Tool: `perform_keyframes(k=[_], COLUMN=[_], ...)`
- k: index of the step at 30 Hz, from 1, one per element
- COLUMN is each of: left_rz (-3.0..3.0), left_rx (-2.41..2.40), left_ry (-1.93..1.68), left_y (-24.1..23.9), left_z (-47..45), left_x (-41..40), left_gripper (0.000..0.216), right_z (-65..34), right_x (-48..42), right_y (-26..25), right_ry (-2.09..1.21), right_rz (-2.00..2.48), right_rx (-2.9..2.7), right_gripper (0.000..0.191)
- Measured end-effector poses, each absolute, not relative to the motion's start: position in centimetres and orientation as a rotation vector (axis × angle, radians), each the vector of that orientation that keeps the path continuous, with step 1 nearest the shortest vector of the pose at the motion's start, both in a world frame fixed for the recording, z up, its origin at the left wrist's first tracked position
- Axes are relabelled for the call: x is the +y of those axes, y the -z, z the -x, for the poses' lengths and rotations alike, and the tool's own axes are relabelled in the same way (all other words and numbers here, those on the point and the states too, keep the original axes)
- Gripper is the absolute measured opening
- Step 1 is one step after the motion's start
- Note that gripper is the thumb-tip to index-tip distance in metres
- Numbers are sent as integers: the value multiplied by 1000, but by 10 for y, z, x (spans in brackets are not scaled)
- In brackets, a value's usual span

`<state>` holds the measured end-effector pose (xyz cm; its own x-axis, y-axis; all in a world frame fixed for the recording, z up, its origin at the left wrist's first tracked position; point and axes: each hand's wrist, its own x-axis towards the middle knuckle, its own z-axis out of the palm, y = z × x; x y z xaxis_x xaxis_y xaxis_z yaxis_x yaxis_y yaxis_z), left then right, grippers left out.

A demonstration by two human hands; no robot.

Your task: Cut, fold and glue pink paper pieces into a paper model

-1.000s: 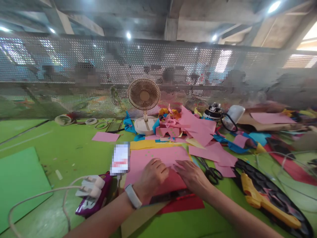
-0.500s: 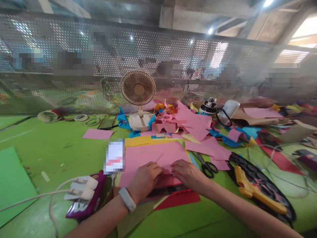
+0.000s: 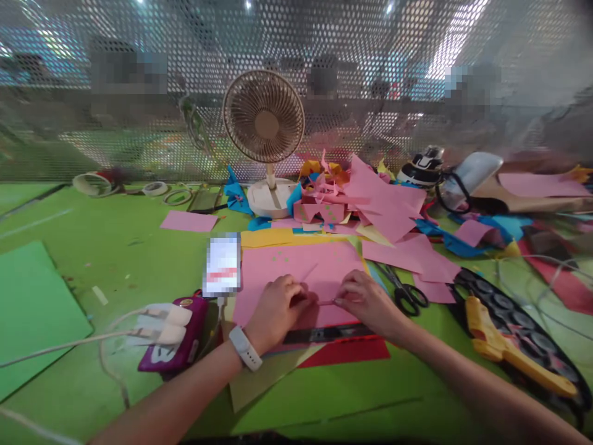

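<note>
A thin rolled strip of pink paper [image 3: 326, 303] stretches between my two hands, low over a stack of pink sheets [image 3: 273, 262]. My left hand [image 3: 282, 309], with a white band at the wrist, has its fingers curled closed around one end. On the other end, the fingertips of my right hand [image 3: 364, 303] are pinched. Just below the hands, a long dark strip [image 3: 319, 335] lies across the front of the sheets; I cannot make out what it is. Red paper [image 3: 347, 355] sticks out under it. Scissors [image 3: 407, 295] with black handles lie right of the stack.
A blurred phone [image 3: 222, 266] lies left of the stack, near a purple power bank [image 3: 197, 321] with white plugs. Behind stand a fan [image 3: 265, 120] and heaped pink scraps [image 3: 384, 198]. At right, a yellow glue gun [image 3: 514, 352] rests on a black tray [image 3: 532, 309].
My view has tilted down. My hands have moved slightly apart, and the thin pink roll now shows between them, with more of the dark strip uncovered below.
</note>
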<state>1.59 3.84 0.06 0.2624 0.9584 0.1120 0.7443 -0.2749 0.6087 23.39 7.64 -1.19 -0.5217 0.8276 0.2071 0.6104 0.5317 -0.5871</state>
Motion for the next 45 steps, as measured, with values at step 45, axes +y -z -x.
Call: perform_keyframes(k=[45], left_rz=[-2388], left_rx=[1045], left_ry=[-212], left_y=[1], left_z=[-30], left_x=[8], left_gripper=[96], right_z=[-238], right_x=[79], right_y=[12], right_ry=[-806], right_rz=[1393], right_rx=[-2336], right_gripper=[13])
